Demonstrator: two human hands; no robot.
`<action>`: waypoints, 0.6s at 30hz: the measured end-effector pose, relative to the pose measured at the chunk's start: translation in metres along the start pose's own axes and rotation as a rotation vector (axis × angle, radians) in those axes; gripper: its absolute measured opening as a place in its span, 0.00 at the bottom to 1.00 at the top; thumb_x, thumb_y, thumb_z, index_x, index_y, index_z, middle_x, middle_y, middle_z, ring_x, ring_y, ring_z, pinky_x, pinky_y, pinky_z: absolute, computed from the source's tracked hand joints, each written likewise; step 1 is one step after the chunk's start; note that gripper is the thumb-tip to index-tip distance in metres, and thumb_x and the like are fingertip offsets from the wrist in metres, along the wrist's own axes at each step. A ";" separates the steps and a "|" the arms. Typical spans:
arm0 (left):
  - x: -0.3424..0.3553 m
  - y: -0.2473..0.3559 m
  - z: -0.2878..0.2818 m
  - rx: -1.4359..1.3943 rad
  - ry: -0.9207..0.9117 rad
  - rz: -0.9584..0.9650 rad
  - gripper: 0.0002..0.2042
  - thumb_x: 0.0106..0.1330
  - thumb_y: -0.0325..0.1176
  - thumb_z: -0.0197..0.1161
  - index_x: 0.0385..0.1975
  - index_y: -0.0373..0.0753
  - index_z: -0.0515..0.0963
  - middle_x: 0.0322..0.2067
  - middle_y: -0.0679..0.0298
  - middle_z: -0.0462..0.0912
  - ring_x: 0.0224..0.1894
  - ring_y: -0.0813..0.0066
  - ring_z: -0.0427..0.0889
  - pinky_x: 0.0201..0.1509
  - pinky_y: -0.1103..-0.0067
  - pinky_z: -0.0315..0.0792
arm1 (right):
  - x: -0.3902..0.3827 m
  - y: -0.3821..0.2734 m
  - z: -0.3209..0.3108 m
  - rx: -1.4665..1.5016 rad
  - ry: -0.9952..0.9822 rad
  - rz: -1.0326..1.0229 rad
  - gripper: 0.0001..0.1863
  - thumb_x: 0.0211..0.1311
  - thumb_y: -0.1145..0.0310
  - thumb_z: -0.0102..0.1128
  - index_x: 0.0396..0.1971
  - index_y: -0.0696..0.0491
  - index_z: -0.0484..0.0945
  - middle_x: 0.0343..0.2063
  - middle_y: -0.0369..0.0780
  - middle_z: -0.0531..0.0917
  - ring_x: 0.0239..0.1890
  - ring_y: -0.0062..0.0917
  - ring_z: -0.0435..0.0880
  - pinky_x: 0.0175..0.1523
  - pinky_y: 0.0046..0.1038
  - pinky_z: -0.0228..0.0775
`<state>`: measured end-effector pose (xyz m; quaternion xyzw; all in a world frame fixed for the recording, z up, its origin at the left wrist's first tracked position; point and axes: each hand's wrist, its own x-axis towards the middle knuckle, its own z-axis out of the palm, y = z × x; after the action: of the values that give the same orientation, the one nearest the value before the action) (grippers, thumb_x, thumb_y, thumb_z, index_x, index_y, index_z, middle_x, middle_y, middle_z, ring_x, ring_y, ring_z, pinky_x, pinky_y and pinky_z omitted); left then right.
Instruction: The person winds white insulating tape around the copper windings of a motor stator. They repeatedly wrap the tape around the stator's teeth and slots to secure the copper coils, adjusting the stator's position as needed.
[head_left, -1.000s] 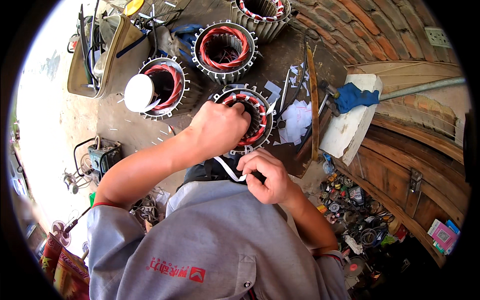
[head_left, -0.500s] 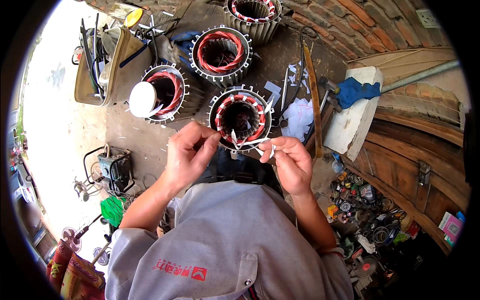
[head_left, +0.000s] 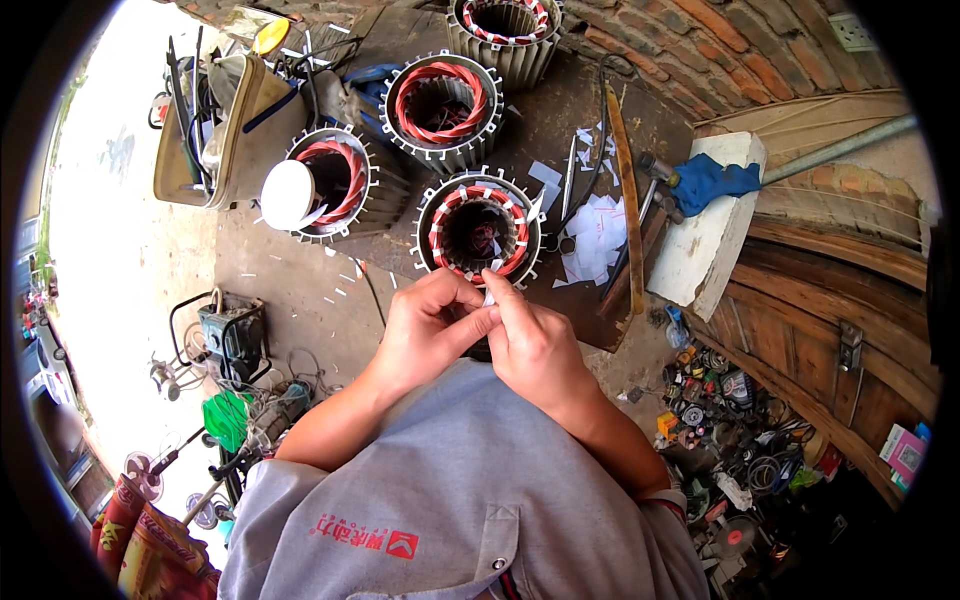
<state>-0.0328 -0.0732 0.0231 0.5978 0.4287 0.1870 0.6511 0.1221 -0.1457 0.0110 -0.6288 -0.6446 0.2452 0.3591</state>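
Observation:
In front of me a finned motor stator (head_left: 425, 222) holds a ring of red windings (head_left: 436, 237) bound at intervals with white ties. My left hand (head_left: 430, 330) and my right hand (head_left: 530, 345) meet at its near rim, fingers pinched together round a thin white tape (head_left: 489, 298). The tape is mostly hidden by my fingers, and it is hard to make out which fingertips touch the windings.
Three more stators (head_left: 378, 195) (head_left: 442, 150) (head_left: 505, 65) stand behind, one with a white disc (head_left: 287, 195). Around them lie a tub of tools (head_left: 232, 160), paper scraps (head_left: 597, 235), a wooden strip (head_left: 630, 220) and a blue glove (head_left: 717, 187) on a pipe by a brick wall.
A second ago my left hand was inside the stator; it drew out to the left, then came back to the near rim, where both hands are now close together on the tape.

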 end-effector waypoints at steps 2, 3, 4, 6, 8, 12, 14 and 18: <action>0.003 -0.006 -0.002 -0.029 0.047 0.045 0.04 0.66 0.24 0.68 0.31 0.32 0.80 0.33 0.66 0.79 0.34 0.83 0.76 0.39 0.84 0.71 | 0.000 -0.003 -0.003 0.044 0.034 0.040 0.24 0.60 0.79 0.62 0.57 0.63 0.73 0.33 0.48 0.86 0.32 0.40 0.88 0.37 0.37 0.80; 0.003 -0.009 -0.003 -0.046 0.092 0.058 0.04 0.66 0.23 0.68 0.31 0.32 0.80 0.33 0.66 0.79 0.34 0.84 0.76 0.38 0.84 0.71 | -0.001 -0.003 -0.006 0.088 0.047 0.084 0.23 0.60 0.79 0.62 0.57 0.63 0.73 0.32 0.48 0.86 0.32 0.40 0.88 0.37 0.37 0.80; 0.004 -0.011 -0.003 -0.064 0.140 0.071 0.04 0.66 0.23 0.68 0.30 0.32 0.80 0.33 0.67 0.79 0.33 0.84 0.76 0.37 0.84 0.70 | -0.003 -0.002 -0.009 0.131 0.059 0.125 0.23 0.60 0.79 0.62 0.57 0.63 0.73 0.31 0.47 0.86 0.32 0.40 0.88 0.37 0.37 0.80; 0.005 -0.016 -0.005 -0.042 0.183 0.089 0.04 0.68 0.24 0.67 0.31 0.32 0.79 0.33 0.68 0.79 0.32 0.85 0.74 0.35 0.85 0.69 | -0.006 0.004 -0.011 0.177 0.173 0.173 0.15 0.62 0.80 0.63 0.49 0.60 0.79 0.32 0.46 0.87 0.32 0.37 0.88 0.37 0.33 0.80; 0.004 -0.020 -0.010 -0.035 0.187 0.027 0.05 0.68 0.25 0.66 0.31 0.33 0.79 0.32 0.69 0.78 0.31 0.86 0.73 0.35 0.85 0.68 | -0.013 0.014 -0.011 0.245 0.261 0.139 0.09 0.63 0.79 0.65 0.42 0.60 0.82 0.32 0.46 0.87 0.33 0.34 0.89 0.37 0.29 0.80; 0.007 -0.024 -0.011 0.061 0.175 0.063 0.04 0.68 0.26 0.67 0.32 0.33 0.79 0.32 0.69 0.78 0.30 0.87 0.71 0.32 0.85 0.67 | -0.026 0.008 -0.019 0.714 0.391 0.340 0.06 0.66 0.83 0.61 0.41 0.62 0.81 0.36 0.47 0.88 0.39 0.27 0.88 0.47 0.26 0.81; 0.009 -0.006 -0.012 0.173 0.038 0.057 0.04 0.67 0.27 0.67 0.34 0.34 0.80 0.32 0.67 0.79 0.29 0.84 0.73 0.32 0.83 0.68 | -0.035 0.004 -0.026 0.778 0.409 0.288 0.06 0.66 0.84 0.59 0.42 0.61 0.79 0.36 0.49 0.87 0.40 0.30 0.88 0.46 0.29 0.82; 0.024 0.009 -0.020 0.389 -0.075 0.249 0.05 0.65 0.27 0.68 0.36 0.34 0.81 0.33 0.62 0.80 0.28 0.73 0.77 0.33 0.78 0.72 | -0.047 -0.011 -0.054 0.809 0.441 0.144 0.07 0.67 0.85 0.58 0.42 0.61 0.77 0.36 0.51 0.87 0.38 0.33 0.88 0.43 0.31 0.83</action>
<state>-0.0324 -0.0404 0.0253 0.7669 0.3551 0.1573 0.5109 0.1548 -0.2004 0.0457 -0.5185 -0.3601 0.3618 0.6859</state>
